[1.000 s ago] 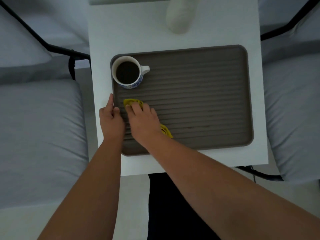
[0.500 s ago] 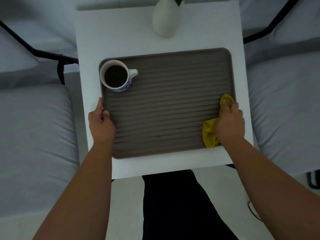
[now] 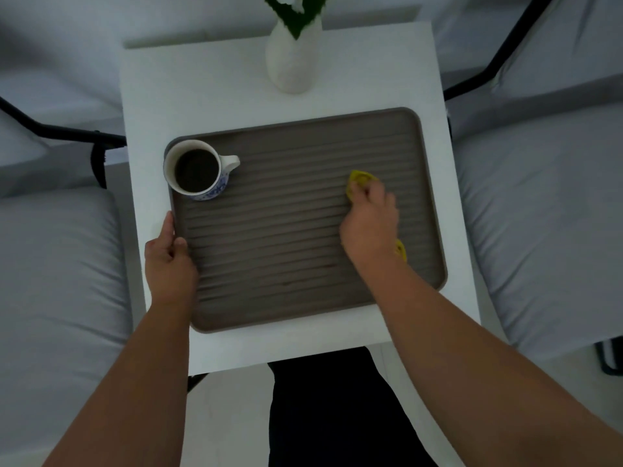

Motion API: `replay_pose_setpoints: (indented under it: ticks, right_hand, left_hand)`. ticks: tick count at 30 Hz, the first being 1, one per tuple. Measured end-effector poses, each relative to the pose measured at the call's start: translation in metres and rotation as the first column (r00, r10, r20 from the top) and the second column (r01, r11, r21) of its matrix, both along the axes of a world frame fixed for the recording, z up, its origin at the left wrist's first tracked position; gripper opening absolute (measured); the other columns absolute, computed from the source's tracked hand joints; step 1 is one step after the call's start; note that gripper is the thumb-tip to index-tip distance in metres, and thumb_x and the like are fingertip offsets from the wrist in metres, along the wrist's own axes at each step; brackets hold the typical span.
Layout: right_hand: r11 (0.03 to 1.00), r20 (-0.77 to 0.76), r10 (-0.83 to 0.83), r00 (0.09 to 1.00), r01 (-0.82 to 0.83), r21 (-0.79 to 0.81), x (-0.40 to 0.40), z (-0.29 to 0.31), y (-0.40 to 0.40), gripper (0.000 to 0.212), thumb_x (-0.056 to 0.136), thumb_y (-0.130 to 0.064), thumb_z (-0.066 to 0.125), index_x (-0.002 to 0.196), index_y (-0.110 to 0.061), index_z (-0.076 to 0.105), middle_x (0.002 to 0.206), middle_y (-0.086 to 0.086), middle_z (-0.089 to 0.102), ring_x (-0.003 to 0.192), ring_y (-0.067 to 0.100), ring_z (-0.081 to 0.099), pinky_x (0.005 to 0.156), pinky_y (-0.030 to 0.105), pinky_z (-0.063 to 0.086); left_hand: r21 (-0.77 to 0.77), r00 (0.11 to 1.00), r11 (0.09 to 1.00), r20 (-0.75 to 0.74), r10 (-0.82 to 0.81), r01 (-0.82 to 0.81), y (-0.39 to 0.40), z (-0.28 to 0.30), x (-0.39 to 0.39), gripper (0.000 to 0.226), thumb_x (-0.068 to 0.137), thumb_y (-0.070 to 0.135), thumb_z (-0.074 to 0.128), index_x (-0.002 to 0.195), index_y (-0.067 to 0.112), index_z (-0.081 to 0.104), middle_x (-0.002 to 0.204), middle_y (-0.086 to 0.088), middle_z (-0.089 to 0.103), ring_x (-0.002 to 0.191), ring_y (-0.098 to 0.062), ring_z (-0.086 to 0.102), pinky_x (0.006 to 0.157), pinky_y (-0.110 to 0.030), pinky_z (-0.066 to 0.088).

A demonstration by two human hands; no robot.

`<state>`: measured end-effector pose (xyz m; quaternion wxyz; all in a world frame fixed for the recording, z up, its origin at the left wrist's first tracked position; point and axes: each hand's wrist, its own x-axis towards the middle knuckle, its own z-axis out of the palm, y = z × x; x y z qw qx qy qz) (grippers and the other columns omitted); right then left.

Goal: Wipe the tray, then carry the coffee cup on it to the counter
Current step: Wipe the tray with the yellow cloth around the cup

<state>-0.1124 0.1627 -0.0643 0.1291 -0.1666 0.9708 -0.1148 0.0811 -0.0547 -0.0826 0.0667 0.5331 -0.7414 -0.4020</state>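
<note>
1. the left hand point(image 3: 168, 261) clasped the tray's point(image 3: 428, 203) left edge.
2. the right hand point(image 3: 369, 224) pressed a yellow cloth point(image 3: 360, 178) near its right side.
3. the coffee cup point(image 3: 197, 170) sat in the far-left corner.

Tray point(image 3: 269, 156) middle bare; cup point(image 3: 197, 170) blocks far-left corner.

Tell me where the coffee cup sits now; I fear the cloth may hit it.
The white, blue-patterned coffee cup stands in the ridged brown tray's far-left corner, well left of the yellow cloth.
</note>
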Motion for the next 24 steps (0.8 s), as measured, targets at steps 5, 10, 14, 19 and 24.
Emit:
replay_pose_setpoints:
  ticks: [5, 10, 14, 19, 24]
  right_hand:
    - [0.993, 0.073, 0.051, 0.996, -0.058, 0.107, -0.013, 0.004, 0.017, 0.072, 0.075, -0.011, 0.063, 0.141, -0.011, 0.038, 0.139, 0.016, 0.039, 0.108, 0.039, 0.045, 0.088, 0.043, 0.04]
    - [0.967, 0.053, -0.227, 0.973, 0.218, 0.129, -0.041, 0.005, 0.045, 0.056, 0.083, -0.001, 0.045, 0.138, -0.003, 0.036, 0.138, 0.021, 0.035, 0.109, 0.04, 0.044, 0.086, 0.043, 0.04]
    - [0.96, 0.123, -0.274, 0.954, 0.264, 0.094, -0.033, 0.005, 0.026, 0.061, 0.082, -0.002, 0.048, 0.141, -0.001, 0.032, 0.145, 0.02, 0.029, 0.116, 0.039, 0.041, 0.096, 0.042, 0.039]
    - [0.996, 0.132, 0.014, 0.991, -0.025, 0.086, 0.017, 0.007, -0.027, 0.062, 0.084, -0.01, 0.051, 0.143, -0.008, 0.033, 0.141, 0.015, 0.036, 0.113, 0.036, 0.043, 0.094, 0.04, 0.039]
    - [0.952, 0.171, 0.267, 0.948, -0.287, 0.105, 0.02, 0.009, -0.027, 0.066, 0.089, -0.019, 0.05, 0.148, -0.013, 0.022, 0.144, 0.012, 0.029, 0.117, 0.034, 0.04, 0.095, 0.041, 0.037]
  left_hand:
    - [0.002, 1.0, 1.0, -0.003, 0.02, -0.02, 0.004, 0.005, -0.004, 0.048, 0.1, 0.015, 0.041, 0.145, 0.03, 0.041, 0.138, -0.007, 0.048, 0.129, -0.018, 0.045, 0.105, -0.02, 0.028]
    - [-0.004, 0.999, 0.999, 0.016, 0.04, -0.04, 0.008, 0.009, -0.006, 0.048, 0.1, 0.015, 0.04, 0.145, 0.031, 0.04, 0.139, -0.007, 0.047, 0.128, -0.019, 0.046, 0.104, -0.02, 0.029]
    - [-0.001, 0.999, 1.0, 0.022, 0.029, -0.029, 0.007, 0.009, -0.006, 0.048, 0.1, 0.016, 0.04, 0.146, 0.031, 0.039, 0.138, -0.008, 0.047, 0.127, -0.02, 0.046, 0.105, -0.022, 0.029]
    - [-0.02, 0.999, 0.999, 0.031, 0.034, -0.034, 0.007, 0.007, -0.006, 0.048, 0.1, 0.016, 0.039, 0.146, 0.032, 0.039, 0.138, -0.008, 0.047, 0.128, -0.02, 0.045, 0.103, -0.021, 0.029]
    - [-0.008, 1.0, 1.0, 0.003, 0.02, -0.02, 0.004, 0.0, -0.004, 0.048, 0.1, 0.016, 0.038, 0.146, 0.03, 0.039, 0.142, -0.003, 0.047, 0.129, -0.012, 0.044, 0.108, -0.024, 0.03]
